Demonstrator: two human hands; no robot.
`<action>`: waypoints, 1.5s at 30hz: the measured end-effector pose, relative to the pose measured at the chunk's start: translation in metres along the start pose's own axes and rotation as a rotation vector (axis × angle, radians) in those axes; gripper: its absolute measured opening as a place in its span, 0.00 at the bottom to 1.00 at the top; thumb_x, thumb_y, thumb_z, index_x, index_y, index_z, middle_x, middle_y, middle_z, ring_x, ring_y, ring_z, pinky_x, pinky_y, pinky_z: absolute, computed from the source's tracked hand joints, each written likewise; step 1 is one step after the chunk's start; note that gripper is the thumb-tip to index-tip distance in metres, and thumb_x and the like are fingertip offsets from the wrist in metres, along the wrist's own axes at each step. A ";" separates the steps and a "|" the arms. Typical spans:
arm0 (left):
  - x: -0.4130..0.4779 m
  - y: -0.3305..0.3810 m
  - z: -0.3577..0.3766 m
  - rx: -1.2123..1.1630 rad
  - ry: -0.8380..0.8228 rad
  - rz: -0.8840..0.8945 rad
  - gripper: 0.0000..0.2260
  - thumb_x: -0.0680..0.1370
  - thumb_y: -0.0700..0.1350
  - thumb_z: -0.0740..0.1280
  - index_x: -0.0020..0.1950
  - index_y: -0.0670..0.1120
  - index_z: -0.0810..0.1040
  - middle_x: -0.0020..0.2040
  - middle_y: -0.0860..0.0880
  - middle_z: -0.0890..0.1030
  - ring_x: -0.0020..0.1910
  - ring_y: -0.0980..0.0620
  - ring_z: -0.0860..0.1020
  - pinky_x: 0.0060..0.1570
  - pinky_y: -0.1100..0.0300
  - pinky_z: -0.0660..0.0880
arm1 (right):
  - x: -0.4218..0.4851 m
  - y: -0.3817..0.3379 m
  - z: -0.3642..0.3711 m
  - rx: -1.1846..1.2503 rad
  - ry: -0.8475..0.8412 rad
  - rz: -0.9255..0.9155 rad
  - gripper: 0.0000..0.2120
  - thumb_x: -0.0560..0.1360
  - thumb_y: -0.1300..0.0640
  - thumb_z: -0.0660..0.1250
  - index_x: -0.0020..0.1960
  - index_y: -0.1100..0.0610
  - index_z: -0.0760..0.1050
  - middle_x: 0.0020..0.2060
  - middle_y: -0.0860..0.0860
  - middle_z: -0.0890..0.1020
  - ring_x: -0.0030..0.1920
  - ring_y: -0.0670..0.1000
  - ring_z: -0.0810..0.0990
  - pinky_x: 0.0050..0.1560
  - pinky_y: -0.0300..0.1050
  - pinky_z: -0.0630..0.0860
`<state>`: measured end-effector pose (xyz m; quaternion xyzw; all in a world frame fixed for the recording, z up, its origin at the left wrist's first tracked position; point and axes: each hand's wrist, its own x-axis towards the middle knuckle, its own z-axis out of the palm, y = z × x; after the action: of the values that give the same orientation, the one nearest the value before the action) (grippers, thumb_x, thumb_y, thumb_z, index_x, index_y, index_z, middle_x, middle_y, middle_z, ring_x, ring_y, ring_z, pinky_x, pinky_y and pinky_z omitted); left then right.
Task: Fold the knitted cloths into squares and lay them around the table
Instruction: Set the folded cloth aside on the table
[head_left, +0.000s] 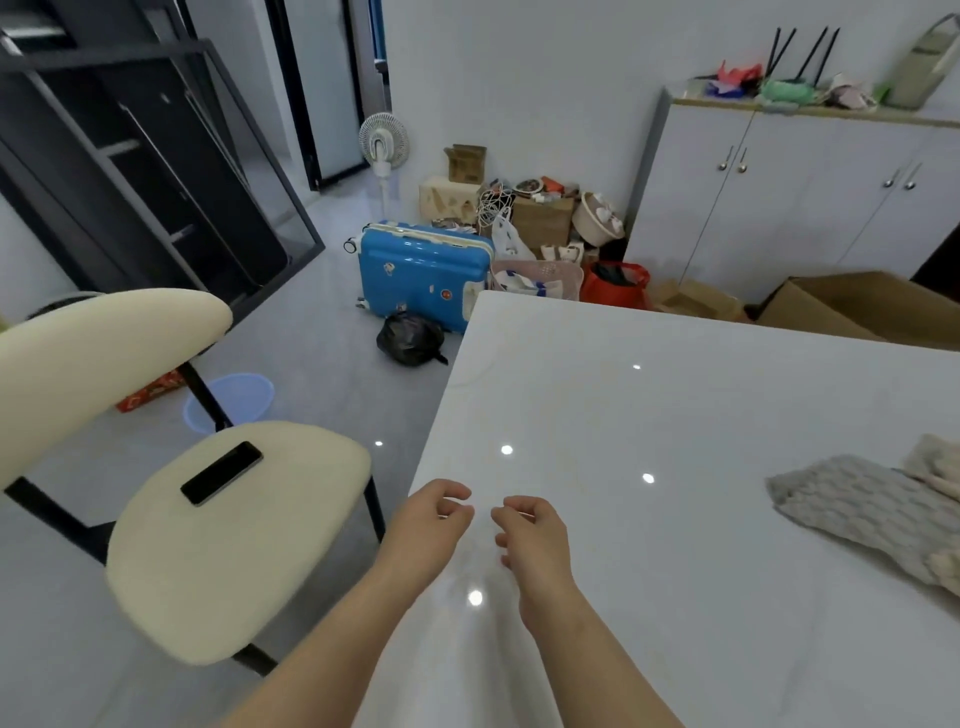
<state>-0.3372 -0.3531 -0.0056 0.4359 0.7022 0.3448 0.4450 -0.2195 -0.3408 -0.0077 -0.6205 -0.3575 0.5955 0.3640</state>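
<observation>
A grey knitted cloth (862, 512) lies crumpled at the right edge of the white glossy table (675, 405). A cream knitted cloth (935, 467) rests partly on it, cut off by the frame. My left hand (428, 525) and my right hand (530, 535) hover side by side over the table's near left edge, far from the cloths. Both hands hold nothing, with their fingers loosely curled and apart.
A cream chair (234, 530) stands left of the table with a black phone (222, 473) on its seat. On the floor beyond are a blue suitcase (423, 275), a black bag (410, 338), boxes and clutter. White cabinets (789, 202) stand at the back right.
</observation>
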 end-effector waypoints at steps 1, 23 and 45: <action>0.011 0.002 -0.005 -0.002 -0.002 0.004 0.06 0.77 0.44 0.63 0.50 0.55 0.74 0.48 0.50 0.78 0.49 0.52 0.78 0.45 0.62 0.72 | 0.008 -0.005 0.008 0.006 0.000 0.000 0.09 0.75 0.59 0.64 0.54 0.54 0.72 0.49 0.49 0.76 0.54 0.53 0.77 0.53 0.46 0.74; 0.153 0.041 -0.043 0.236 -0.526 0.221 0.06 0.77 0.45 0.62 0.53 0.53 0.75 0.48 0.50 0.78 0.46 0.53 0.75 0.38 0.65 0.70 | 0.051 -0.013 0.077 0.268 0.596 0.077 0.08 0.75 0.60 0.63 0.54 0.55 0.73 0.49 0.51 0.77 0.47 0.52 0.77 0.44 0.42 0.73; 0.238 0.114 0.098 0.447 -1.019 0.459 0.09 0.77 0.44 0.62 0.55 0.51 0.76 0.47 0.52 0.77 0.41 0.55 0.75 0.36 0.67 0.71 | 0.134 -0.036 -0.006 0.513 1.125 0.109 0.09 0.75 0.60 0.62 0.55 0.55 0.73 0.46 0.49 0.76 0.44 0.51 0.76 0.41 0.42 0.71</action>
<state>-0.2646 -0.0816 -0.0192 0.7697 0.3442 0.0238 0.5372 -0.2091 -0.2065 -0.0399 -0.7495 0.0757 0.2620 0.6032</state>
